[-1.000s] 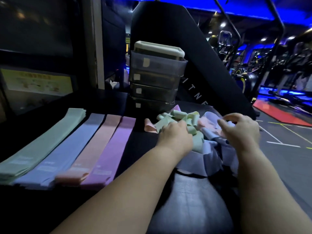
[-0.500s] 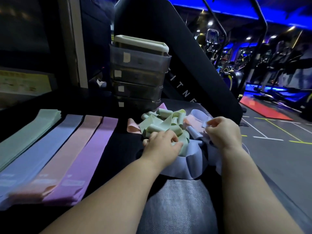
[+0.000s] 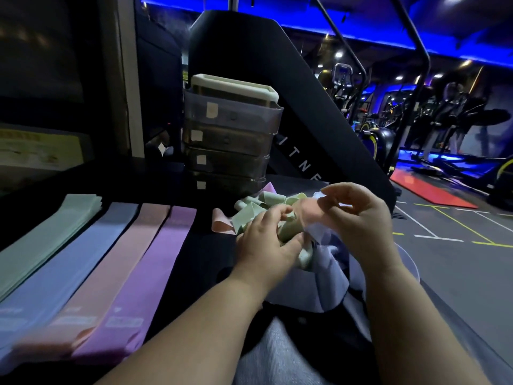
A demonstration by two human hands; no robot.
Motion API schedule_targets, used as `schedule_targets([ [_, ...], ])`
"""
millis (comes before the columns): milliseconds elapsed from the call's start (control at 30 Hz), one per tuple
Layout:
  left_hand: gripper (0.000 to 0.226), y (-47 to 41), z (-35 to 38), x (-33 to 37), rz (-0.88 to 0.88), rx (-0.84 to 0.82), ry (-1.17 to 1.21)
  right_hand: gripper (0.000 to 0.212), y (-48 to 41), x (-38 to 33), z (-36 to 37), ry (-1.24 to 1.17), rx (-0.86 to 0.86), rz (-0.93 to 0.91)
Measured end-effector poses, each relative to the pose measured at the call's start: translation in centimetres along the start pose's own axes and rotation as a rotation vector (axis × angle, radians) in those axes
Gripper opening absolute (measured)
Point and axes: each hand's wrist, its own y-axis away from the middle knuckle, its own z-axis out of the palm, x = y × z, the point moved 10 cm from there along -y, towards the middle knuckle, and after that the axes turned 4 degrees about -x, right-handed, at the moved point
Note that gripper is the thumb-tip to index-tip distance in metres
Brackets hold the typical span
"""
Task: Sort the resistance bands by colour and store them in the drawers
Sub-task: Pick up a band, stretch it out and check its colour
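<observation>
A tangled heap of green, pink and pale blue resistance bands (image 3: pixel 256 211) lies on the black bench in front of a stack of clear drawers (image 3: pixel 230 137). My left hand (image 3: pixel 266 243) grips a green band (image 3: pixel 288 232) at the heap's near side. My right hand (image 3: pixel 358 220) is raised just above the heap and pinches a pink band (image 3: pixel 312 212) between thumb and fingers. To the left lie four flat piles side by side: green (image 3: pixel 47 243), blue (image 3: pixel 69 273), pink (image 3: pixel 116 270) and purple (image 3: pixel 144 276).
The black bench (image 3: pixel 205 254) drops off on the right to the gym floor (image 3: pixel 458 254). A black slanted machine panel (image 3: pixel 305 120) rises behind the drawers. A dark pillar (image 3: pixel 125 79) stands at the back left. Exercise machines (image 3: pixel 444 120) fill the far right.
My right hand has lifted off the heap with a pink band in its fingers. My left hand has curled round a green band. The camera has swung slightly back to the left.
</observation>
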Motion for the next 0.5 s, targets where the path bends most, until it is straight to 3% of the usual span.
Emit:
schedule_targets([
  [133, 0.075, 0.2, -0.3, 0.8, 0.066, 0.008, 0.115, 0.020, 1.0, -1.2, 2.2, -0.167, -0.116, 0.026],
  [300, 0.047, 0.1, -0.8, 1.1, 0.094, 0.028, 0.152, 0.015, 1.5, -0.6, 3.7, -0.311, -0.154, 0.151],
  [433, 0.014, 0.1, -1.5, 0.7, 0.052, 0.048, 0.252, 0.001, 1.1, -0.5, 2.8, -0.298, -0.132, 0.125],
  [500, 0.005, 0.4, -2.5, 1.2, 0.055, 0.079, 0.307, 0.013, 0.6, -0.4, 1.1, -0.269, -0.083, 0.079],
])
